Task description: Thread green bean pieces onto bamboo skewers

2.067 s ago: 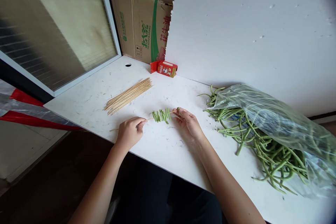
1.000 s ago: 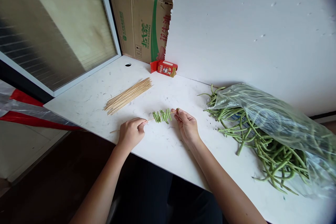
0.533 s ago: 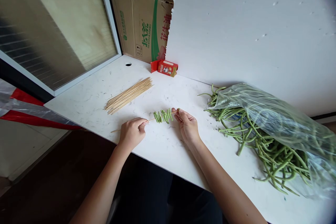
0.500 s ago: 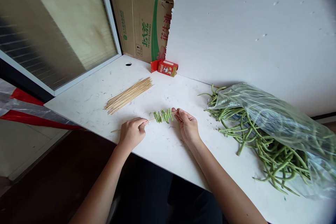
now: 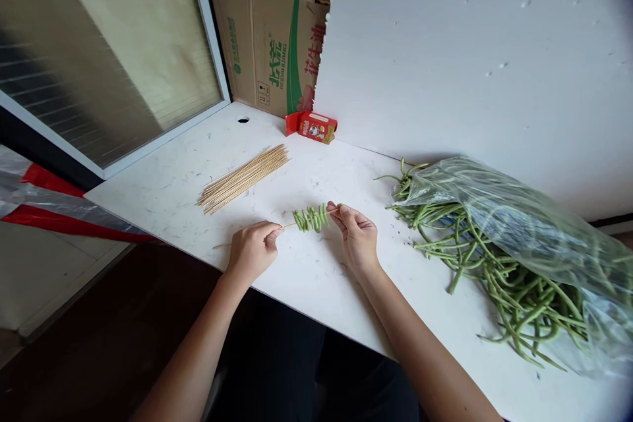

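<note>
Near the worktop's (image 5: 297, 270) front edge, left hand (image 5: 254, 249) and right hand (image 5: 359, 241) pinch the skewer (image 5: 289, 225); threading bean pieces (image 5: 310, 218) further likely needs steadiness.

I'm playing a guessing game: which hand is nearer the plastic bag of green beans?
Right. The right hand is at the right end of the skewer, left of the plastic bag, not touching it. The left hand is farther left, beyond the bean pieces.

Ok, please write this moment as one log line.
left hand: pinches skewer; right hand: holds skewer's right end; green bean: threaded between hands
</note>
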### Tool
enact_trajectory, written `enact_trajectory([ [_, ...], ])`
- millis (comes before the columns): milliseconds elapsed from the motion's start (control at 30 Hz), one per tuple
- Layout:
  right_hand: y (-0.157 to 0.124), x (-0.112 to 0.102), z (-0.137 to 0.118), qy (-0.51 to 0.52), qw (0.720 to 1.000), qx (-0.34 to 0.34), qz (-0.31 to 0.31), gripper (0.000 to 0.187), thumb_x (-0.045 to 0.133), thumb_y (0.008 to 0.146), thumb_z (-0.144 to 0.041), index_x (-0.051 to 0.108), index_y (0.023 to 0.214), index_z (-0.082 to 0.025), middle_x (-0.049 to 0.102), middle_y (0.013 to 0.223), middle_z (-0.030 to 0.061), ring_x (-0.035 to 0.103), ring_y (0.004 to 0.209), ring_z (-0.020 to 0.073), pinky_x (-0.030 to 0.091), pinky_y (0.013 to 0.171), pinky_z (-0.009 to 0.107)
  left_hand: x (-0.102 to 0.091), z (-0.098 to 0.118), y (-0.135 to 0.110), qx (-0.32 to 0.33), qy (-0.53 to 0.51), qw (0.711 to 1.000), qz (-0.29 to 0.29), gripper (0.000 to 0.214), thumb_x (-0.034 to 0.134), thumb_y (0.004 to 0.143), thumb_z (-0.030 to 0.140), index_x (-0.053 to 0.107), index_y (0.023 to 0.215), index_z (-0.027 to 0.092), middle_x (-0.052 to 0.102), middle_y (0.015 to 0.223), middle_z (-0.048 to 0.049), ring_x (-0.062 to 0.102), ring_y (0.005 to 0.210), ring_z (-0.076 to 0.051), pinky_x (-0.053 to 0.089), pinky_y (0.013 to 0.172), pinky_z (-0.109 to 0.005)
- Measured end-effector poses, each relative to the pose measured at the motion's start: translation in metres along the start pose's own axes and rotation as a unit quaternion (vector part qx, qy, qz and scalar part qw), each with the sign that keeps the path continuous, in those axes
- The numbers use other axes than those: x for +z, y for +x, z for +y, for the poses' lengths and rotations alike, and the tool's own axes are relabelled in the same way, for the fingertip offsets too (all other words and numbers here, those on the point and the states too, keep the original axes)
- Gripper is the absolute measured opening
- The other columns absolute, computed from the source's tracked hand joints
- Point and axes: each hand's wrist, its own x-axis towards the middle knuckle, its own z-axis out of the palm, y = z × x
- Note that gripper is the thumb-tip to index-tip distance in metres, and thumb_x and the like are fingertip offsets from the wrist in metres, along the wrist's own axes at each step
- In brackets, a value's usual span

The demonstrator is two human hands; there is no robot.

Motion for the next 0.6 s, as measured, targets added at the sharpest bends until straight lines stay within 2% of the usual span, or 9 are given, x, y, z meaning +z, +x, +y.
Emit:
enact_trajectory([
  [100,-0.0009,0.0005,-0.0004,-0.01,1.0,-0.016,0.013,0.028,0.087,0.083,-0.048,0.084,0.086,-0.02,0.084,0.098,0.0077,0.076,0.117,0.031,0.055,0.113,0.051,0.0012,0.0005,0.0001,0.005,-0.004,1.0,0.004,0.025,0.055,0.097,0.018,0.078,0.093,0.024,0.083,0.096,-0.002,0.076,0.087,-0.02,0.053,0.075,-0.029],
  [600,-0.002,0.0002,0.0054,0.018,1.0,0.016,0.015,0.025,0.088,0.082,-0.045,0.084,0.086,-0.02,0.084,0.099,0.0075,0.077,0.114,0.0279,0.057,0.112,0.047,0.0034,-0.0013,-0.0012,0.003,0.014,1.0,0.001,0.024,0.057,0.094,0.015,0.079,0.091,0.025,0.083,0.095,-0.0015,0.077,0.086,-0.021,0.053,0.075,-0.03],
])
